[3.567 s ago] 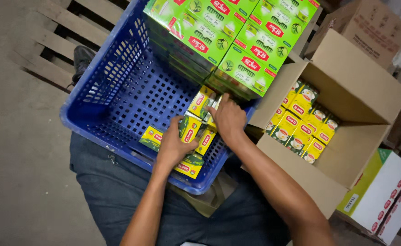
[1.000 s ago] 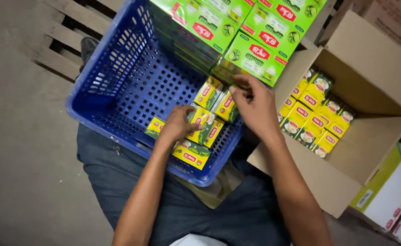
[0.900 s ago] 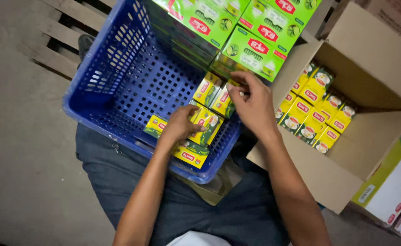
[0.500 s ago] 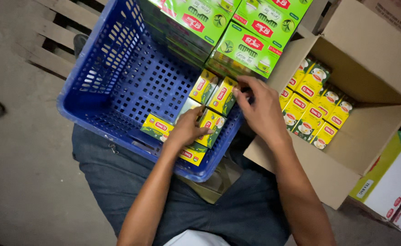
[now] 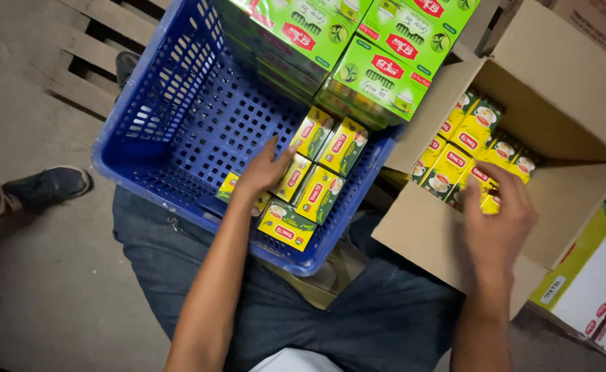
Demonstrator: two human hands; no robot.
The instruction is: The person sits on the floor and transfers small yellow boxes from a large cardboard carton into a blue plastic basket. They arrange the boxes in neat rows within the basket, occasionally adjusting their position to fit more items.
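While lying flat inside perforated blue plastic crate (image 5: 179, 103), left hand (image 5: 261, 172) presses open-fingered on glossy yellow cartons (image 5: 316, 186); right hand (image 5: 499, 220), blurred, fingers spread and empty, hovers over matching cartons in cardboard box (image 5: 578, 117)

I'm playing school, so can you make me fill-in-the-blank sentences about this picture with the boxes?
1. The left hand rests on small yellow boxes inside a ____ plastic crate.
2. The right hand reaches into a ____ carton of more yellow boxes.
3. The big packs stacked at the crate's far end are ____.

Missing words: blue; cardboard; green
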